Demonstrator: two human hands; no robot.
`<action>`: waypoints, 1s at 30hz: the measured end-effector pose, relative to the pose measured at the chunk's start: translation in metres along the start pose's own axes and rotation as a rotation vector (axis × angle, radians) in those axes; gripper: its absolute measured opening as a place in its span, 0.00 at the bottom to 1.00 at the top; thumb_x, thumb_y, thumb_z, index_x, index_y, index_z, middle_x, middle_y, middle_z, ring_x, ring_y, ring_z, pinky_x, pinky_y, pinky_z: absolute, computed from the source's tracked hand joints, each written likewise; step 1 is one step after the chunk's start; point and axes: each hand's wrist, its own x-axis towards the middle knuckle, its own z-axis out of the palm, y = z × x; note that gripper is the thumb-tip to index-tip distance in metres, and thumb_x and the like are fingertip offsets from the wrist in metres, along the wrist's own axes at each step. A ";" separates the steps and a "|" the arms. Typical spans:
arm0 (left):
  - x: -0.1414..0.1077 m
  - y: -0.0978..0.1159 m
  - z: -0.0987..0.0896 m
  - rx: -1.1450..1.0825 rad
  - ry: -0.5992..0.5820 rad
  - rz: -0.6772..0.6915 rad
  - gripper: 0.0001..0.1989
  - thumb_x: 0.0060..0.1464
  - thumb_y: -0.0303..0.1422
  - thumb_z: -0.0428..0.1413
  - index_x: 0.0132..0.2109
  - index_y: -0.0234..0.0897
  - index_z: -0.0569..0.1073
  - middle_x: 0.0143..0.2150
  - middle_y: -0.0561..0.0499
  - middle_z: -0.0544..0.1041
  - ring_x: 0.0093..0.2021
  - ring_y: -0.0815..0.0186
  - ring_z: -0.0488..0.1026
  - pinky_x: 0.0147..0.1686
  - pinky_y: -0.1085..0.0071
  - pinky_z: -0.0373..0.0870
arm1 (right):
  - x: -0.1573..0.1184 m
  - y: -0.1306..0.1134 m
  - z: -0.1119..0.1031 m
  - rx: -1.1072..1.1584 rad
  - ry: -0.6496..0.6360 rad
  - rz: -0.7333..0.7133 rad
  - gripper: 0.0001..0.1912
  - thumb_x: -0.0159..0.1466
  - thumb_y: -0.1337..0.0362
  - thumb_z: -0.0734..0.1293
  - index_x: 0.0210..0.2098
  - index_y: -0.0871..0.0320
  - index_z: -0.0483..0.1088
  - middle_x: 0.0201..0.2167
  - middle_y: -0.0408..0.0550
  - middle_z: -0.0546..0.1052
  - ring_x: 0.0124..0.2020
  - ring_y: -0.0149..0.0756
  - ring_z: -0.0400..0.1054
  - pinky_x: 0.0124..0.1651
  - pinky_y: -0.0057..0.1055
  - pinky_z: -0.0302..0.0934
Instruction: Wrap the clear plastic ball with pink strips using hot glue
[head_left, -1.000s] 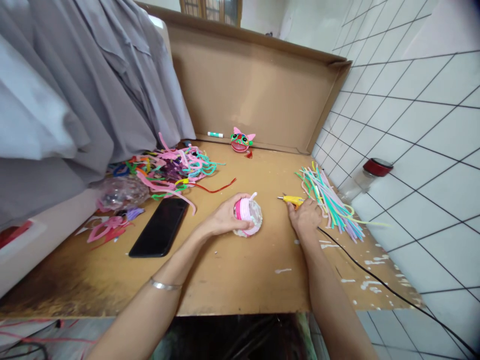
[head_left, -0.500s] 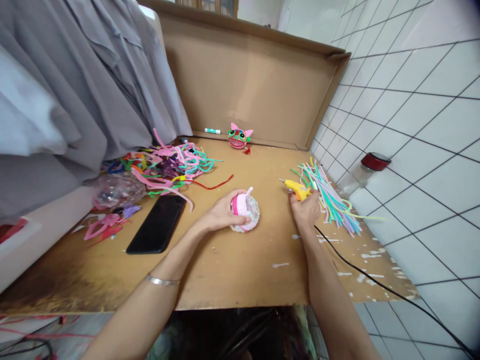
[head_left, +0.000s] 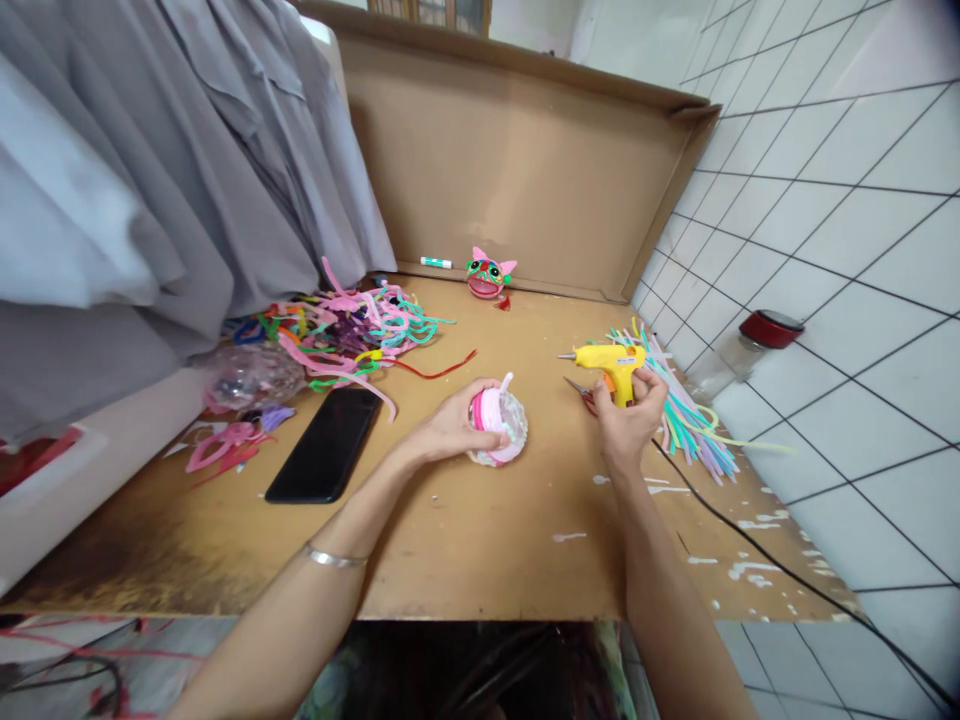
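Observation:
My left hand (head_left: 454, 424) is wrapped round a small round pink and white craft piece (head_left: 491, 412), its thumb over the near side and a short pale stem standing up at the top. At the right, my right hand (head_left: 630, 415) grips a yellow glue gun (head_left: 611, 362) by its handle, the metal nozzle pointing left. Scissors (head_left: 581, 392) lie on the table just under the gun, partly hidden by my fingers. Behind the right hand is a bundle of pastel pipe cleaners (head_left: 694, 435).
A black phone (head_left: 325, 446) lies left of my left hand, below a tangle of coloured pipe cleaners (head_left: 375, 320). At the back are a glue stick (head_left: 436, 263) and an animal-face craft (head_left: 487, 275). A red-lidded jar (head_left: 769, 330) stands right; a black cable (head_left: 739, 528) crosses the right side.
My right hand has raised the glue gun off the table and turned it more upright, with its nozzle level. The scissors now show beneath it. My left hand keeps its hold.

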 end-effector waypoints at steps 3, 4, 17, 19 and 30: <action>0.000 0.000 -0.001 -0.010 -0.006 -0.017 0.39 0.34 0.37 0.65 0.56 0.35 0.63 0.42 0.50 0.72 0.38 0.64 0.69 0.41 0.67 0.70 | -0.005 -0.007 0.002 -0.026 0.001 -0.068 0.27 0.51 0.56 0.69 0.47 0.57 0.59 0.38 0.49 0.76 0.33 0.33 0.71 0.36 0.30 0.66; 0.000 0.001 -0.001 -0.015 -0.010 -0.021 0.39 0.35 0.37 0.65 0.56 0.35 0.63 0.41 0.50 0.72 0.38 0.64 0.69 0.41 0.67 0.70 | -0.006 -0.008 0.002 -0.042 -0.014 -0.073 0.27 0.51 0.56 0.69 0.47 0.58 0.60 0.37 0.49 0.76 0.31 0.33 0.71 0.35 0.30 0.67; 0.000 0.001 -0.003 -0.100 -0.041 -0.023 0.39 0.35 0.35 0.65 0.56 0.33 0.63 0.42 0.49 0.74 0.39 0.63 0.71 0.43 0.67 0.70 | -0.014 0.005 0.008 -0.412 -0.147 -0.082 0.15 0.52 0.54 0.62 0.33 0.59 0.69 0.30 0.53 0.75 0.34 0.45 0.71 0.41 0.40 0.65; 0.000 0.000 -0.003 -0.102 -0.039 -0.024 0.39 0.35 0.36 0.65 0.56 0.34 0.63 0.42 0.49 0.74 0.39 0.63 0.71 0.44 0.66 0.70 | -0.008 0.011 0.005 -0.495 -0.127 -0.012 0.18 0.53 0.54 0.62 0.36 0.61 0.70 0.32 0.56 0.76 0.35 0.47 0.71 0.41 0.40 0.64; 0.000 0.002 -0.002 -0.094 -0.034 -0.028 0.40 0.35 0.37 0.65 0.56 0.33 0.63 0.41 0.50 0.73 0.38 0.64 0.71 0.42 0.67 0.71 | 0.022 0.055 -0.013 -0.865 -0.257 0.124 0.21 0.56 0.56 0.66 0.41 0.67 0.74 0.36 0.62 0.79 0.38 0.51 0.74 0.41 0.37 0.62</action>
